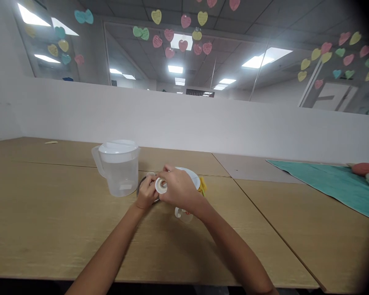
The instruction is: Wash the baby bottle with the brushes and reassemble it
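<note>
My right hand (180,186) is closed around a white, round, tube-like piece (161,185), whose ringed open end faces me. Close against it, my left hand (146,192) has its fingers bent together; what they grip, if anything, is hidden. Beneath the left hand shows the dark metallic rim of a round dish (156,201), mostly covered. Behind my right hand lies a white plate (190,175), with something yellow (202,186) at its right side. Below the right wrist stands a small clear container (184,214) with a white part and red print, partly hidden.
A translucent lidded pitcher (121,170) stands left of my hands. Farther right, a green cloth (332,180) covers part of the wooden table (64,217), with a red item (365,168) on it. A low white wall (178,123) borders the back.
</note>
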A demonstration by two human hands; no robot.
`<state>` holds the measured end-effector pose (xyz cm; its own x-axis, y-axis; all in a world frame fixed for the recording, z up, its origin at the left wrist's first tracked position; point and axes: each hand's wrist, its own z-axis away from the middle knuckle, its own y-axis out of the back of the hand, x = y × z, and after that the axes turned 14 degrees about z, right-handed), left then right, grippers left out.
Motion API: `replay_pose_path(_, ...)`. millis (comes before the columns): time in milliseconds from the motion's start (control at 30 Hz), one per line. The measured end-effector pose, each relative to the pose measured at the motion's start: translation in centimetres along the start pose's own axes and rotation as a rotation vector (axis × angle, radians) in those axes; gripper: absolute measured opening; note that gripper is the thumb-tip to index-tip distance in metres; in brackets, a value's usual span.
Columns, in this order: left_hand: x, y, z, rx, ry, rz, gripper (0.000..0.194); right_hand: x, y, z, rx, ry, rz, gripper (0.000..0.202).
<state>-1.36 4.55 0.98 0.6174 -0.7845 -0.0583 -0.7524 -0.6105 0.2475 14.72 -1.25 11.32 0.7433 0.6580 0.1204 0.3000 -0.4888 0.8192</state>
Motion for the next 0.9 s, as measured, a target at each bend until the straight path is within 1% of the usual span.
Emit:
replay_pose_path(100, 0.1, 0.2, 0.0, -0.011, -0.001, -0.009, 0.007, 0.0, 0.1, 0.0, -0.002, 0.014, 0.012, 0.014)
replay_pose_path(200, 0.7, 0.1, -0.1, -0.013, 0.009, -0.002, 0.008, 0.2, 0.4, 0.2, -0.009, -0.002, 0.051, 0.015)
replay_pose_path(300, 1.5, -0.3, -0.3, -0.042, 0.055, 0.027, 0.010, 0.6, 0.9, 0.5, -0.042, -0.029, 0.121, 0.018)
replay_pose_path(367, 2.0, -0.6, -0.4, -0.065, 0.084, 0.059, 0.010, 1.0, 1.0, 0.7, -0.060, -0.044, 0.113, 0.020)
replay_pose_path(467, 2.4, -0.8, -0.6, -0.042, 0.136, 0.105, 0.014, 1.5, 0.9, 0.5, -0.040, -0.078, -0.016, 0.023)
replay_pose_path(567, 2.5, -0.7, -0.8, 0.006, 0.233, 0.095, 0.012, 1.9, 0.4, -0.1, -0.022, -0.117, -0.195, 0.032)
replay_pose_path(667, 2.4, -0.6, -0.8, -0.014, 0.272, 0.073, 0.010, 2.4, -0.3, -0.8, -0.020, -0.122, -0.321, 0.036)
replay_pose_path(767, 2.4, -0.5, -0.8, -0.036, 0.298, 0.080, 0.011, 3.0, -0.9, -1.2, -0.003, -0.128, -0.361, 0.038)
replay_pose_path(900, 2.6, -0.3, -1.1, -0.041, 0.316, 0.085, 0.011, 3.1, -1.4, -1.3, 0.026, -0.134, -0.344, 0.036)
